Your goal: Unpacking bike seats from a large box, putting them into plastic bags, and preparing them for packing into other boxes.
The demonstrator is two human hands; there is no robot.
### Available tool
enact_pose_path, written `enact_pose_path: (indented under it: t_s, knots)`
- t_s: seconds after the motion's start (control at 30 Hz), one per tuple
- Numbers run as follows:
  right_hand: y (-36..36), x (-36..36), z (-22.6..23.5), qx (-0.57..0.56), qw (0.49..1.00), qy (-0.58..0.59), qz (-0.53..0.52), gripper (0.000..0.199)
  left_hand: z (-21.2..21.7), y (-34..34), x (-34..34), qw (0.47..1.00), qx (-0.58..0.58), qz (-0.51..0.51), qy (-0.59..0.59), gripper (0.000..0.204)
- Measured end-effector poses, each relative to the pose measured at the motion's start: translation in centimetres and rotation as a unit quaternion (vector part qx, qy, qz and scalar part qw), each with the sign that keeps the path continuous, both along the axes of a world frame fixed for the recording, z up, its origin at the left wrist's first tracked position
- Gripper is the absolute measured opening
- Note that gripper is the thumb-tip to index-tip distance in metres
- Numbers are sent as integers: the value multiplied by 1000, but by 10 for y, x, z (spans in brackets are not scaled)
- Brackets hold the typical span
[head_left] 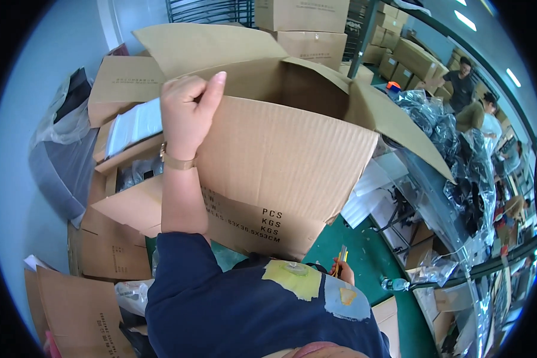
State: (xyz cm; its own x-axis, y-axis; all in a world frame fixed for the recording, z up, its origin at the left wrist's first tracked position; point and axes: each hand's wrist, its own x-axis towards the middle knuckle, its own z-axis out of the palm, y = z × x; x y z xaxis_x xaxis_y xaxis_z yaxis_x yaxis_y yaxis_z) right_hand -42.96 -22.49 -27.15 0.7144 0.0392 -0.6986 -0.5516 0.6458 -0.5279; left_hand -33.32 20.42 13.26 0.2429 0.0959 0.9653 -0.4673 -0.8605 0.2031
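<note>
Clenching top edge of open cardboard box [280,155] with left grip [191,107]; holding yellow cutter [342,255] in right grip [345,273], near box's lower corner, above green floor [367,241].

navy short-sleeved shirt [221,304] | yellow-green patch [292,282] | grey-blue patch [340,309] | tan wristband [180,163]

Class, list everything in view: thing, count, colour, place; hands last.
Open carton: one, brown, centre
Other cartons: many, brown, around it
White sheets: several, white, right
Plastic wrap: uncountable, clear, right
Bottle: one, clear, lower right
Unclear item: one, orange, upper right
Co-workers: several, mixed clothing, right
Floor: one, green, lower right
Draped sheet: one, grey, left
Slim tool: one, yellow, lower centre
Shirt: one, navy, bottom
Left hand: one, bare, open carton's edge
Right hand: one, bare, around tool
</note>
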Motion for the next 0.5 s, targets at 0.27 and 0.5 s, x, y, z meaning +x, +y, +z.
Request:
enact_pose_path:
  t_s: [0.27,0.5]
  knots:
    - [40,3,7,44,990,74,107,31,51,-21,-60,988,7,114,-101,22]
    - [50,51,38,17,998,32,51,33,91,107,-141,934,-153,273,-173,27]
